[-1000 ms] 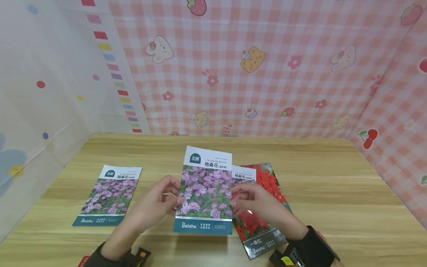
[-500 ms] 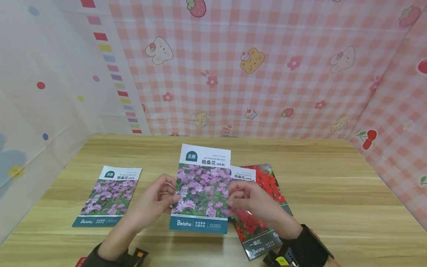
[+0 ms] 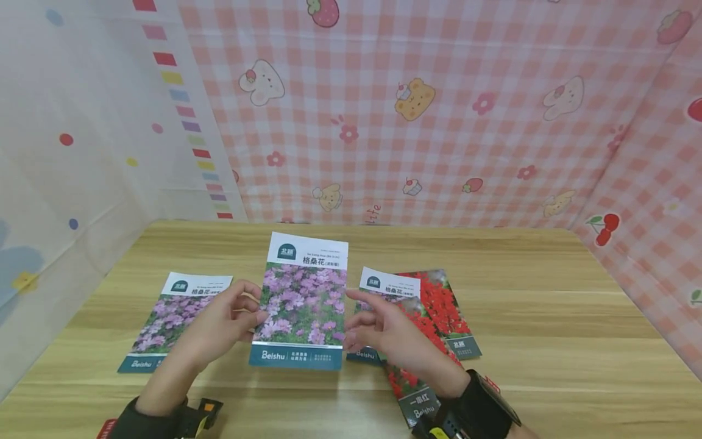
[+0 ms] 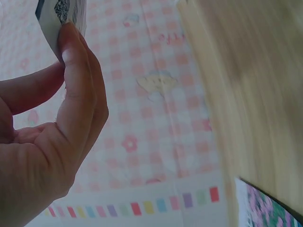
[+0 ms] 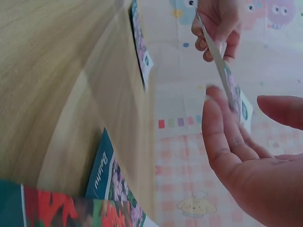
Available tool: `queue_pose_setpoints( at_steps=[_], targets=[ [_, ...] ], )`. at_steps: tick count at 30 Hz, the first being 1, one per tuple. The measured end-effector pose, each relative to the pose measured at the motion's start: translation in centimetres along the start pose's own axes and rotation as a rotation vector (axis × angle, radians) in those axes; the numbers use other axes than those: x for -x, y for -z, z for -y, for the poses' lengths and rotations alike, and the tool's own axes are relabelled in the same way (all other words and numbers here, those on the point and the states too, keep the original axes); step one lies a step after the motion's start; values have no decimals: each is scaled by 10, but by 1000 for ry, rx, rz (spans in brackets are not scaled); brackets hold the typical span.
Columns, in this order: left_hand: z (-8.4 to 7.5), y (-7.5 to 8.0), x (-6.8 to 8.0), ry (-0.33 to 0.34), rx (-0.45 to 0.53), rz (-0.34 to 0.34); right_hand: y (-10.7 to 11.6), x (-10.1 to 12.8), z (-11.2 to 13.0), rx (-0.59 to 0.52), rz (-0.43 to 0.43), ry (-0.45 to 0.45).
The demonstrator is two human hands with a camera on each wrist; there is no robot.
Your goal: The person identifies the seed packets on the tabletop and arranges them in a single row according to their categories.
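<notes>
Pinching the raised packet by its left edge: left hand, thumb on front. Packet is up over the desk, between its left and right edges, purple flowers facing the head camera. Right hand at packet's right edge, thumb and fingers wide; contact, can't tell. On desk: second purple packet toward left edge; right of middle, third purple packet, overlapped by a red packet; other red packet beside them.
</notes>
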State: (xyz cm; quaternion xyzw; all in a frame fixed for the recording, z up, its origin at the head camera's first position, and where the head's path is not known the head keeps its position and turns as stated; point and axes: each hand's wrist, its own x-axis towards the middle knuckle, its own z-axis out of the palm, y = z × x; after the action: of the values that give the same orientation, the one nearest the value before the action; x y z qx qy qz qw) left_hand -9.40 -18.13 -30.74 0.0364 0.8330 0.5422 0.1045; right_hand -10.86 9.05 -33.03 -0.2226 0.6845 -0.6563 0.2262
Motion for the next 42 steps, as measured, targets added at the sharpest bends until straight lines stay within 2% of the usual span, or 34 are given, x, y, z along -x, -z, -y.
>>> queue_pose_setpoints(
  at_steps=[6, 13, 16, 19, 23, 25, 31, 36, 42],
  targets=[
    [15, 15, -5, 33, -11, 21, -16, -8, -5, 129, 44, 22],
    [33, 29, -11, 31, -15, 63, -30, -16, -13, 220, 101, 21],
    [39, 34, -13, 45, -25, 61, -34, -16, -14, 339, 112, 31],
    [46, 37, -15, 68, -41, 56, -38, -15, -13, 536, 130, 86],
    [54, 39, -17, 104, -68, 54, -45, -14, -11, 769, 190, 156],
    [57, 40, -17, 119, -91, 47, -47, -14, -12, 843, 231, 170],
    [60, 40, -17, 135, -167, 13, -52, -17, -16, 961, 370, 139],
    [61, 41, -16, 145, -249, -19, -56, -18, -19, 1074, 497, 174],
    [62, 41, -15, 177, -321, -37, -59, -20, -20, 1140, 562, 166]
  ],
)
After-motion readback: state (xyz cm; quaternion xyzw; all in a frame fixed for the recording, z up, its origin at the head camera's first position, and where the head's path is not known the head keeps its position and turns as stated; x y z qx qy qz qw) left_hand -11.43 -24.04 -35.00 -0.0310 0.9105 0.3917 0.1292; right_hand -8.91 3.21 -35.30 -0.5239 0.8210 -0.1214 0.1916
